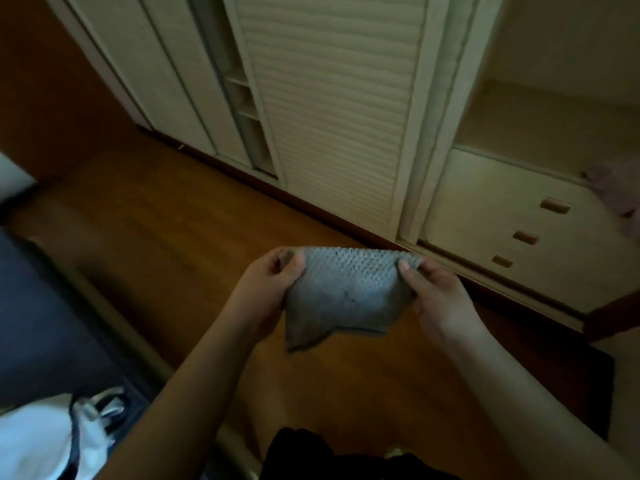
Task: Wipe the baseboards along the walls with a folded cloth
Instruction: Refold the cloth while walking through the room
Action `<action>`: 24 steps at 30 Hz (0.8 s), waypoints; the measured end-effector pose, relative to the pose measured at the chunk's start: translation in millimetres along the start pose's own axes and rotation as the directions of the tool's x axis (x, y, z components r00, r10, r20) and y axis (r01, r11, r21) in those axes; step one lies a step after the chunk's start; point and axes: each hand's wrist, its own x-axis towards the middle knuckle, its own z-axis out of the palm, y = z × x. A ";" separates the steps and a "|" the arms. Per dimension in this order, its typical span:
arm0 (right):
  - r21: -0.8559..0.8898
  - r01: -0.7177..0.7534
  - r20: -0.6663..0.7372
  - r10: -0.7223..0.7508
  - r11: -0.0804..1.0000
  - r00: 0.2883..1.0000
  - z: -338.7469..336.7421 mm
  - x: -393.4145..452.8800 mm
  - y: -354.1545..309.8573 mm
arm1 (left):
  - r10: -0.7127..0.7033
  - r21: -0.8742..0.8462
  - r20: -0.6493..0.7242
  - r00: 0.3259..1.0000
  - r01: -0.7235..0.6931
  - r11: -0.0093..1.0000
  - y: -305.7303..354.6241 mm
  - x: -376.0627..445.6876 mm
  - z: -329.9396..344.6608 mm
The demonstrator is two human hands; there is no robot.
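A grey textured cloth [343,292] hangs folded between my two hands at the centre of the head view, above the wooden floor. My left hand [268,289] pinches its upper left corner. My right hand [433,296] pinches its upper right corner. The lower edge of the cloth droops unevenly. A dark wooden baseboard [332,214] runs diagonally along the foot of the white wardrobe, beyond the cloth.
A white wardrobe with a slatted door [332,109] and a drawer unit [512,233] lines the wall ahead. A dark bed edge [45,317] with white fabric [45,441] lies at lower left. Brown wooden floor [166,220] stretches between bed and wardrobe.
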 end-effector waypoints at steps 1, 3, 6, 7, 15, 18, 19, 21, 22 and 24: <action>-0.054 0.019 0.019 -0.018 0.998 1.000 10.2 12.7 -2.9 | -0.036 -0.039 0.038 0.999 0.038 0.999 -0.5 4.4 -15.2; -0.177 0.066 0.066 -0.055 0.982 0.996 34.4 38.0 -8.1 | -0.050 -0.072 0.054 0.997 0.054 0.996 -2.4 14.8 -45.9; -0.322 0.140 0.152 -0.094 0.936 0.984 80.7 80.7 -10.0 | 0.061 -0.008 -0.082 0.995 -0.061 0.998 -4.0 33.2 -93.1; -0.356 0.156 0.179 -0.097 0.921 0.979 98.5 95.6 -8.5 | 0.114 0.101 -0.131 0.985 -0.101 0.990 -4.7 40.6 -110.1; -0.406 0.185 0.259 -0.082 0.895 0.962 255.6 204.8 17.1 | 0.130 0.150 -0.250 0.959 -0.094 0.984 10.4 87.7 -255.8; -0.440 0.180 0.329 -0.029 0.880 0.944 303.6 233.6 29.5 | 0.005 -0.109 -0.162 0.987 -0.023 0.994 24.5 102.1 -299.9; -0.450 0.184 0.336 -0.025 0.874 0.941 318.7 239.6 33.5 | -0.022 -0.145 -0.160 0.987 -0.001 0.989 28.9 108.3 -310.0; -0.471 0.193 0.338 -0.026 0.861 0.941 345.7 247.3 40.7 | -0.074 -0.176 -0.232 0.970 0.033 0.984 34.7 122.5 -325.4; -0.488 0.197 0.357 -0.011 0.850 0.934 359.8 252.1 44.4 | -0.094 -0.182 -0.288 0.953 0.042 0.982 36.4 131.8 -333.7; -0.541 0.212 0.427 0.048 0.814 0.903 375.7 253.7 49.8 | -0.123 -0.197 -0.386 0.914 0.048 0.979 36.9 145.9 -341.2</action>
